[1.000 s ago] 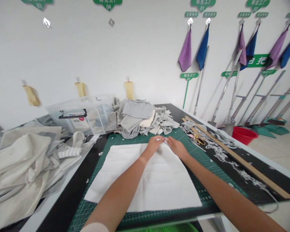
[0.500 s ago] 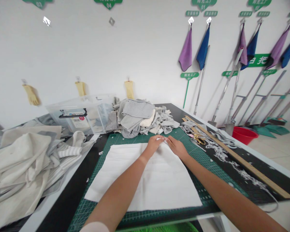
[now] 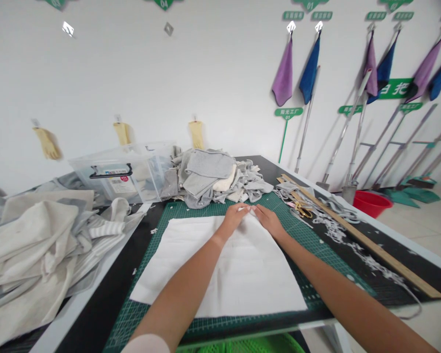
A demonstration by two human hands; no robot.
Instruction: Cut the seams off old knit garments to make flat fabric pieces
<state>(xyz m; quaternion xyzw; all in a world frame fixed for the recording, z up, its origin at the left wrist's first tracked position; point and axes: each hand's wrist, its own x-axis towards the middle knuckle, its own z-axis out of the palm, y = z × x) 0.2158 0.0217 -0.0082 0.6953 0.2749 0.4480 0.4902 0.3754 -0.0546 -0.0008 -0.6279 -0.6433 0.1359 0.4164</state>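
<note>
A white cloth [image 3: 257,274] lies spread over a green cutting mat [image 3: 308,255] on the black table. At the cloth's far edge, my left hand [image 3: 235,216] pinches the fabric between its fingers. Right beside it, my right hand [image 3: 266,219] grips the same edge, the fingertips of both hands nearly touching. The fabric is slightly raised and creased between them, and its near part lies flat under my forearms.
Grey cloth scraps [image 3: 209,176] are heaped behind the mat, beside a clear plastic box [image 3: 121,184]. Larger fabrics [image 3: 29,250] lie at left. On the right are a wooden strip [image 3: 367,240], gold-handled scissors [image 3: 304,211] and white trimmings [image 3: 332,229].
The view has shifted very slightly. Both hands stay at the cloth's far edge with their hold on it, and the cloth lies almost as before.
</note>
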